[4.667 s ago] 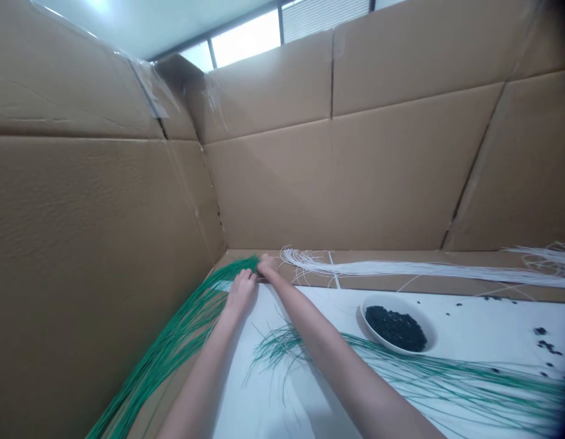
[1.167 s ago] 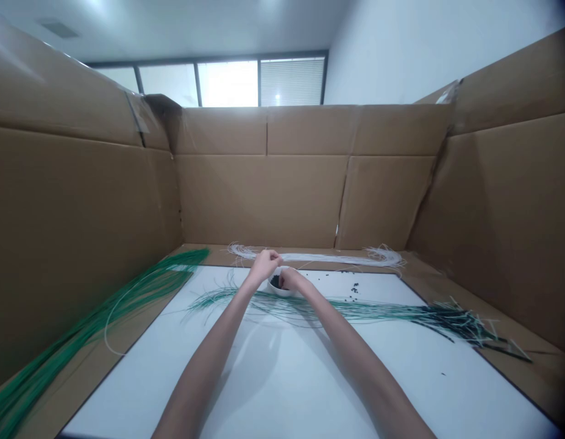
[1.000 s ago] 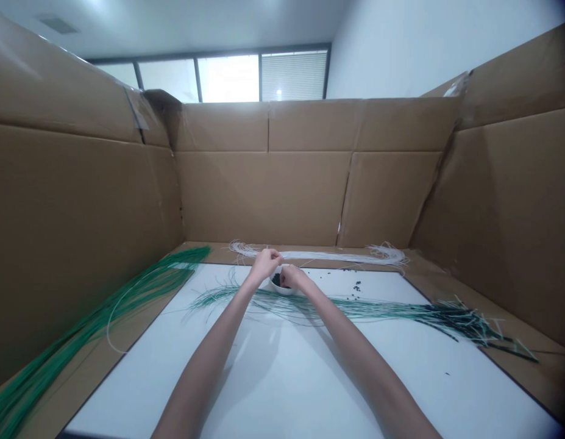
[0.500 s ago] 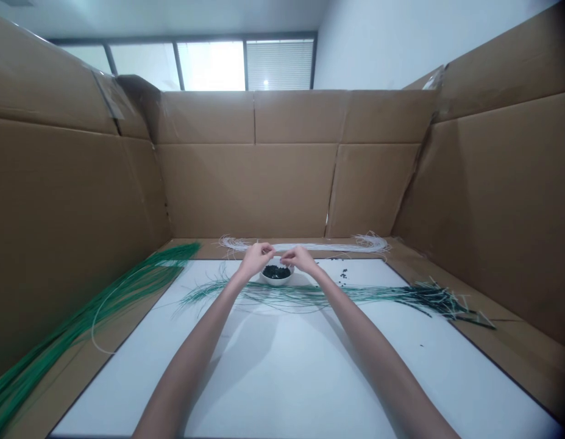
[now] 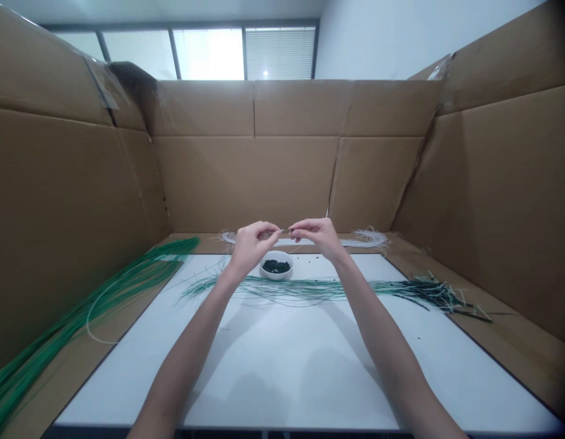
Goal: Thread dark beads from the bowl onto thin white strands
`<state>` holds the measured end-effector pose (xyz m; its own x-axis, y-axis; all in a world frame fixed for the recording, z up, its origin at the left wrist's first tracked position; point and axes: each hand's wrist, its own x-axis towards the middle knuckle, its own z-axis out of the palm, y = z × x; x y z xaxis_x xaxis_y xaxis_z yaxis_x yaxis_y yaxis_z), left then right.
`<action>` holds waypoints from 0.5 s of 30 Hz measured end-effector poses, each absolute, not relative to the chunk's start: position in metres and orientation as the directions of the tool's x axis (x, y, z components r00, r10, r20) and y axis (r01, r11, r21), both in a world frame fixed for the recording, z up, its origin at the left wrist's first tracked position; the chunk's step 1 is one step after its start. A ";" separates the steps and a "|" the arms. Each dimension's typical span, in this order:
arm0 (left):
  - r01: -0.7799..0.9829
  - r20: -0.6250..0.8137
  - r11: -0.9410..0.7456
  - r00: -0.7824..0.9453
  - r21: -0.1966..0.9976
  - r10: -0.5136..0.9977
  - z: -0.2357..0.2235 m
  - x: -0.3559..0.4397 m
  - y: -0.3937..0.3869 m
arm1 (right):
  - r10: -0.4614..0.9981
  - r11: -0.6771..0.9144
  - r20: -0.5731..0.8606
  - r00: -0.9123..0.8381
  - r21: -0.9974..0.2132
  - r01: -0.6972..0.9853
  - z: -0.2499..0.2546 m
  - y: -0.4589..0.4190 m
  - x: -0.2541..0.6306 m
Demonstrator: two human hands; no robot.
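My left hand (image 5: 252, 242) and my right hand (image 5: 316, 236) are raised above a white bowl (image 5: 275, 274), their fingertips pinching a short thin green strand (image 5: 275, 231) between them. The bowl holds a heap of small dark beads (image 5: 275, 266) and sits below and between my hands. Loose green strands (image 5: 282, 288) lie across the white board just in front of the bowl, darkening at the right end. Neither hand touches them. A long bundle of white strands (image 5: 305, 242) runs behind the bowl, partly hidden by my hands.
A white board (image 5: 282, 366) lies on a cardboard base, with tall cardboard walls (image 5: 245, 183) on three sides. A long green bundle (image 5: 103, 311) with a white strand looped in it lies on the cardboard at left. Several dark beads are scattered behind the bowl.
Both hands have risen from just above the bowl and moved slightly apart, now lifting the thin green strand higher. The camera view has tilted slightly, shifting the scene in the frame.
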<state>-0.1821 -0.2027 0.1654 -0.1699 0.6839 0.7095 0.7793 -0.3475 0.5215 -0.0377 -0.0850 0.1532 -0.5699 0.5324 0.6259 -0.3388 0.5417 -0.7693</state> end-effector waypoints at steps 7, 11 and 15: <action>0.765 0.725 -0.369 -0.181 0.528 0.664 0.164 -0.179 -0.202 | 0.567 0.552 0.622 -0.540 -0.774 -0.311 0.157 -0.089 -0.037; 0.760 0.721 -0.374 -0.175 0.532 0.670 0.165 -0.177 -0.203 | 0.574 0.554 0.615 -0.541 -0.778 -0.296 0.157 -0.090 -0.037; 0.761 0.725 -0.380 -0.166 0.525 0.669 0.165 -0.176 -0.203 | 0.549 0.571 0.626 -0.554 -0.765 -0.297 0.157 -0.091 -0.037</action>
